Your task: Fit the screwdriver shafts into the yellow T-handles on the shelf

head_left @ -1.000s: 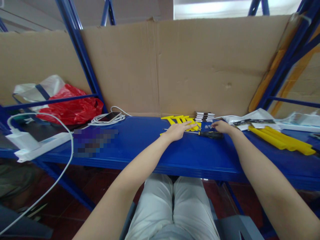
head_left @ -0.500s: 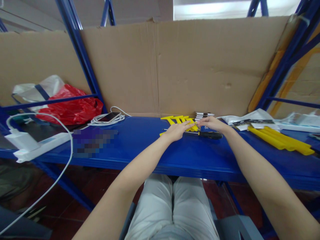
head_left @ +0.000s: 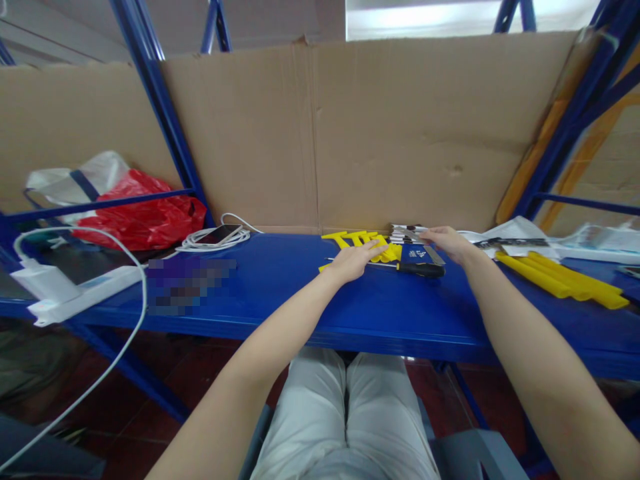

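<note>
My left hand [head_left: 353,262] is over the middle of the blue table, its fingers closed on a yellow plastic piece [head_left: 393,253]. Other yellow T-shaped pieces [head_left: 356,237] lie in a row just beyond it. To the right, my right hand [head_left: 447,241] pinches a thin grey metal strip [head_left: 413,235] by its fingertips. Another flat grey strip [head_left: 434,255] shows below those fingers, beside a dark blue printed packet [head_left: 414,254]. A screwdriver [head_left: 421,269] with a black handle lies in front of both hands, its shaft pointing left. Small white-and-black pieces [head_left: 399,229] are stacked behind.
Several yellow tubes [head_left: 563,279] and plastic bags [head_left: 520,233] lie at the right. At the left are a phone [head_left: 223,233] with a coiled white cable [head_left: 197,241], a power strip [head_left: 107,283] and a red bag [head_left: 145,210]. A cardboard panel [head_left: 380,140] stands along the back.
My right hand has moved right, away from the left hand and the yellow pieces. The blue packet and a grey strip are now uncovered. My left hand has barely moved.
</note>
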`<state>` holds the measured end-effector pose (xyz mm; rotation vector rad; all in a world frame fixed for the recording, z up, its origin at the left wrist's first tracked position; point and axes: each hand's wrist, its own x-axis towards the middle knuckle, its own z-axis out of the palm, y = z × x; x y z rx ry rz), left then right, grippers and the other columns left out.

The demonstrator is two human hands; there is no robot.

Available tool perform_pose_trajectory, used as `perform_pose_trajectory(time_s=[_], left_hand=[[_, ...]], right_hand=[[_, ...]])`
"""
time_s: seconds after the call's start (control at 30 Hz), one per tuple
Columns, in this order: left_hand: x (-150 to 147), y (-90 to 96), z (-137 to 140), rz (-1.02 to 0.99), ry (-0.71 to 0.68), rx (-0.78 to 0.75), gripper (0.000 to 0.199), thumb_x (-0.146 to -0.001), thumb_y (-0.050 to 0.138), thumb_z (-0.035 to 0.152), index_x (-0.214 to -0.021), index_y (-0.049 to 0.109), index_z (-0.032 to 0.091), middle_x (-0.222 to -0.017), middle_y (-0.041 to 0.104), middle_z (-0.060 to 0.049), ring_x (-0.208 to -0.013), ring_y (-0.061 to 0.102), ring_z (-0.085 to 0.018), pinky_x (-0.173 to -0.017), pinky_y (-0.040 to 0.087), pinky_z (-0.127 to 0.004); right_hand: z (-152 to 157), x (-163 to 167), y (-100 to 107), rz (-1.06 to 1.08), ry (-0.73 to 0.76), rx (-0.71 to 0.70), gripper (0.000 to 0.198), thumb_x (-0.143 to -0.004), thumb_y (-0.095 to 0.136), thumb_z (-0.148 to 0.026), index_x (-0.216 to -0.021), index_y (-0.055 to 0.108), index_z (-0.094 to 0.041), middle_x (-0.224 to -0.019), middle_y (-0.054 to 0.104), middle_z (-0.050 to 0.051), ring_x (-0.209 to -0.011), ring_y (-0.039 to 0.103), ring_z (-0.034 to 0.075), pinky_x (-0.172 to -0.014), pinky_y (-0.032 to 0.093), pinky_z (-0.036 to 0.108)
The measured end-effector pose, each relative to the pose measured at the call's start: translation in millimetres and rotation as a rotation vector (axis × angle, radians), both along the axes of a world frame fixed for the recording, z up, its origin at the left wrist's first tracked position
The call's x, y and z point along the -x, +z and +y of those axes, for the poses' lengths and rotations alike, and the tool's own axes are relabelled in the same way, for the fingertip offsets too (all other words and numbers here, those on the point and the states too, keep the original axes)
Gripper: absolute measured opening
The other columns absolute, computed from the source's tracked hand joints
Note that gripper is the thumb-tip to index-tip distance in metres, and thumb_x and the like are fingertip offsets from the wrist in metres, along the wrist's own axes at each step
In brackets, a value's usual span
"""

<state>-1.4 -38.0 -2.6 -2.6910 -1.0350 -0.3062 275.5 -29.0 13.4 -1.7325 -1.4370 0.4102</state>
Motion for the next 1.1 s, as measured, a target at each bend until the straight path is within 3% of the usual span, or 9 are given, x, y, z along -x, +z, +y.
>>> perform_pose_trajectory(time_s=[0.13,0.23,0.37,0.5,0.73,0.97,1.1], left_hand=[[0.2,0.4,-0.4,-0.006,-0.005,0.009,0.077,-0.091,0.037,-0.001,-0.160,0.034,0.034,-0.168,0.031,-0.003,-0.136,0.056,-0.024,-0.105,0.052,-0.041],[0.4,0.7,-0.4,-0.001,-0.009,0.009,0.079,-0.090,0.038,-0.002,-0.160,0.035,0.034,-0.168,0.032,-0.003,-0.137,0.055,-0.024,-0.105,0.052,-0.042],[0.7,1.1,0.0,0.011,-0.007,0.010,0.080,-0.090,0.039,-0.003,-0.160,0.034,0.033,-0.168,0.032,-0.004,-0.138,0.055,-0.025,-0.105,0.053,-0.042],[0.7,0.9,0.9,0.016,-0.007,0.009,0.083,-0.090,0.041,-0.003,-0.161,0.031,0.037,-0.169,0.031,-0.005,-0.138,0.055,-0.026,-0.105,0.052,-0.044],[0.8,1.0,0.4,0.014,-0.009,0.005,0.080,-0.090,0.040,-0.002,-0.161,0.033,0.035,-0.168,0.033,-0.004,-0.138,0.055,-0.025,-0.105,0.052,-0.043],[1.1,0.0,0.7,0.008,-0.015,-0.007,0.078,-0.091,0.040,-0.001,-0.160,0.034,0.035,-0.167,0.035,-0.005,-0.137,0.056,-0.025,-0.105,0.052,-0.043],[1.1,-1.7,2.5,0.006,-0.020,-0.014,0.078,-0.091,0.040,-0.001,-0.160,0.034,0.035,-0.167,0.035,-0.004,-0.136,0.056,-0.024,-0.105,0.052,-0.041]], right_hand=[[9.4,-38.4,-12.3,-0.083,-0.280,0.060,0.016,-0.078,0.065,-0.030,-0.077,0.073,-0.015,-0.066,0.067,0.007,-0.068,0.062,0.020,-0.056,0.048,0.027],[12.8,-54.5,-24.0,-0.116,-0.349,0.125,0.015,-0.072,0.069,-0.026,-0.082,0.074,-0.016,-0.070,0.069,0.009,-0.071,0.067,0.024,-0.056,0.052,0.030],[13.6,-60.2,-33.0,-0.128,-0.339,0.206,0.010,-0.071,0.072,-0.023,-0.080,0.074,-0.021,-0.068,0.069,0.010,-0.077,0.071,0.032,-0.060,0.058,0.038],[14.8,-57.5,-36.1,-0.131,-0.346,0.254,0.011,-0.076,0.067,-0.021,-0.082,0.074,-0.016,-0.072,0.071,0.015,-0.081,0.073,0.035,-0.067,0.060,0.041],[22.6,-59.9,-47.4,-0.293,-0.351,0.170,0.028,-0.077,0.068,-0.025,-0.103,0.076,-0.016,-0.077,0.074,0.016,-0.085,0.073,0.036,-0.068,0.061,0.043],[23.4,-57.3,-50.8,-0.392,-0.307,0.237,0.033,-0.083,0.062,-0.022,-0.111,0.076,-0.011,-0.112,0.074,0.025,-0.111,0.070,0.039,-0.092,0.057,0.045],[21.5,-55.1,-49.1,-0.404,-0.300,0.264,0.039,-0.083,0.062,-0.023,-0.115,0.075,-0.006,-0.118,0.072,0.027,-0.117,0.067,0.039,-0.095,0.055,0.043]])
